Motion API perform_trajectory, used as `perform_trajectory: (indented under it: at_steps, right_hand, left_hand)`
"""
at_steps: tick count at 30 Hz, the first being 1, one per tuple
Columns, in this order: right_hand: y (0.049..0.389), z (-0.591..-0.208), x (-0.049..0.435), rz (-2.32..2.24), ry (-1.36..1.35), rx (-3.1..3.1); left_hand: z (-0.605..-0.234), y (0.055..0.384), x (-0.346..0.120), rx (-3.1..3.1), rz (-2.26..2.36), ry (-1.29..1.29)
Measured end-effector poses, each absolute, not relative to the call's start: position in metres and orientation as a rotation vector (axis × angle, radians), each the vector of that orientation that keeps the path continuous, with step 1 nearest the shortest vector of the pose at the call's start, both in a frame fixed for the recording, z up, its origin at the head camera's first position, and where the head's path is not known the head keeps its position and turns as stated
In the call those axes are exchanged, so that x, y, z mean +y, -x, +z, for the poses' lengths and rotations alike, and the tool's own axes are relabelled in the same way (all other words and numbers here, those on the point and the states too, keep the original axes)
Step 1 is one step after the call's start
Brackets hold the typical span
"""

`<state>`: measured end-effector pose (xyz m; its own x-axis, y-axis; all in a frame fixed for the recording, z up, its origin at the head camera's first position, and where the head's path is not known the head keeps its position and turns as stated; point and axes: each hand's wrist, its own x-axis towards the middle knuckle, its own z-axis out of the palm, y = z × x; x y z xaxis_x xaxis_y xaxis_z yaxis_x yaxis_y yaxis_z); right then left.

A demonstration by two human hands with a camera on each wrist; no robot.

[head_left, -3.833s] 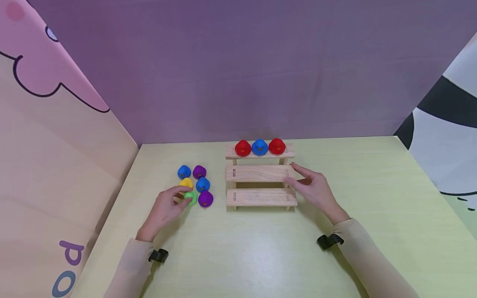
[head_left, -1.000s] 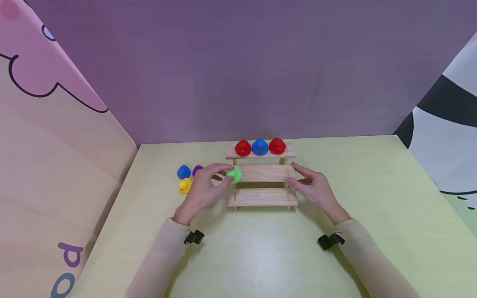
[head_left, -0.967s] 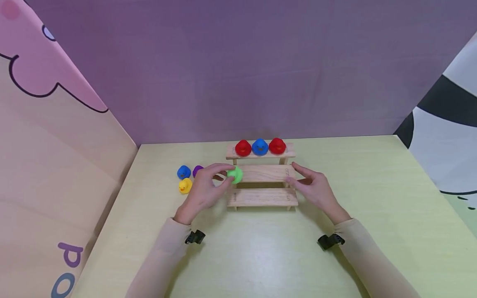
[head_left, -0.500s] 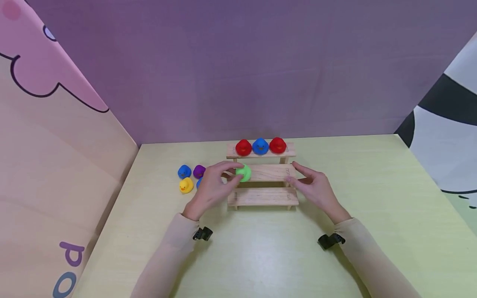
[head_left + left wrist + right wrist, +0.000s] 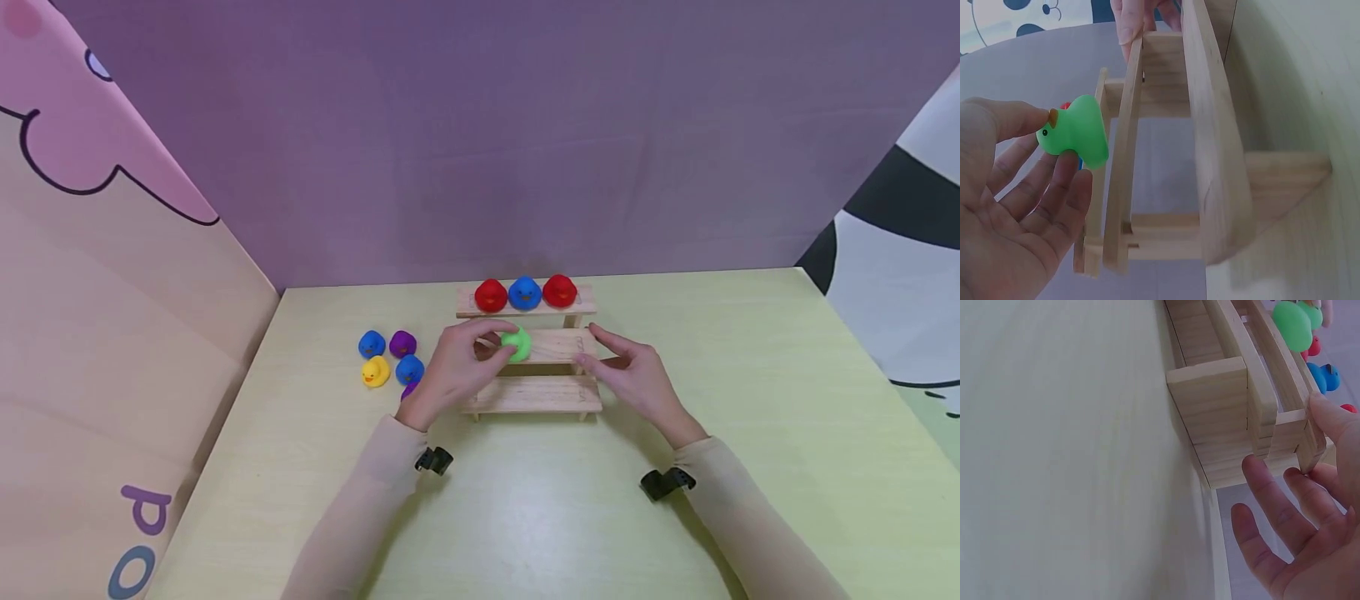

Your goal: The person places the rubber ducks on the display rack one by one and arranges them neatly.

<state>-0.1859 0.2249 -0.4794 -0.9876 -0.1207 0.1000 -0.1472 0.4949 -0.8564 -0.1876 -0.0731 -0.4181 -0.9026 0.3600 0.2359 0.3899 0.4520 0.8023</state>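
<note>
My left hand (image 5: 468,362) pinches a green rubber duck (image 5: 517,343) between thumb and fingers. In the head view the duck is over the middle step of a three-tier wooden stand (image 5: 540,393); whether its base touches the wood I cannot tell. At the step's right end my right hand (image 5: 633,377) grips the edge, its thumb (image 5: 1332,415) on top in the right wrist view, other fingers extended below. Two red ducks (image 5: 491,296) flank a blue duck (image 5: 525,293) on the top step. The bottom step bears nothing.
Left of the stand lies a cluster of ducks: a yellow one (image 5: 376,372), two blue ones (image 5: 409,369) and two purple ones (image 5: 402,343), the nearer purple partly hidden by my left hand. A purple cloth wall (image 5: 525,150) rises behind the table (image 5: 540,508).
My left hand has picked the green duck from the cluster and carried it right, over the middle step, moving further right in the last second. My right hand has stayed at the step's end.
</note>
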Motion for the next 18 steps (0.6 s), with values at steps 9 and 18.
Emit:
perform_trajectory:
  at_steps: [9, 18]
  right_hand:
    - [0.186, -0.479, 0.224, 1.554, -0.232, -2.706]
    - [0.186, -0.479, 0.224, 1.539, -0.248, -2.710]
  left_hand:
    - [-0.421, 0.194, -0.055, -2.640, -1.464, 0.729]
    - [-0.419, 0.198, -0.039, -2.672, -1.443, 0.735]
